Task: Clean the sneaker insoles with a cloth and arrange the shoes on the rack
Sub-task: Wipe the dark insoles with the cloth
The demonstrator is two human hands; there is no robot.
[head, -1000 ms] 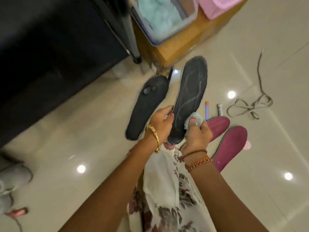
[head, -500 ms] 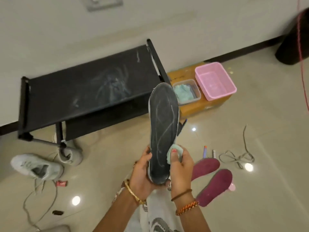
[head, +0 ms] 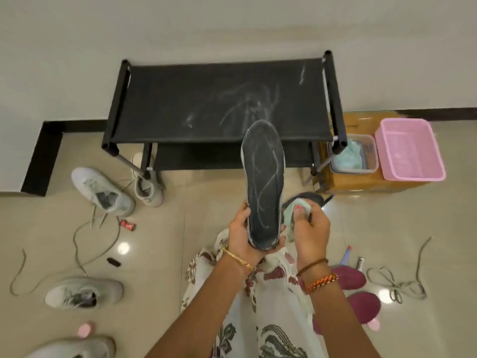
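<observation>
Head view: left hand grips the heel end of a dark insole, fingers curled round its lower edge, insole held upright w/ toe pointing up in front of the black shoe rack. Insole face shows pale streaks. Right hand pinches a light green cloth, fingers clenched on it, cloth just beside the insole's right edge, near the heel; can't tell if it touches. A 2nd dark insole lies on the floor behind the right hand, mostly hidden. Rack stands against the wall, top shelf marked w/ whitish smears. Right of the rack: cardboard box carrying a clear tub w/ green cloths inside and a pink basket beside it. Left on the floor: four grey sneakers, one lying near the rack leg, another partly under the rack, one nearer the person, one at bottom edge, cut off. Loose laces right, another lace left. Two maroon insoles lie by the right forearm. Person's lap in floral fabric at bottom centre.
</observation>
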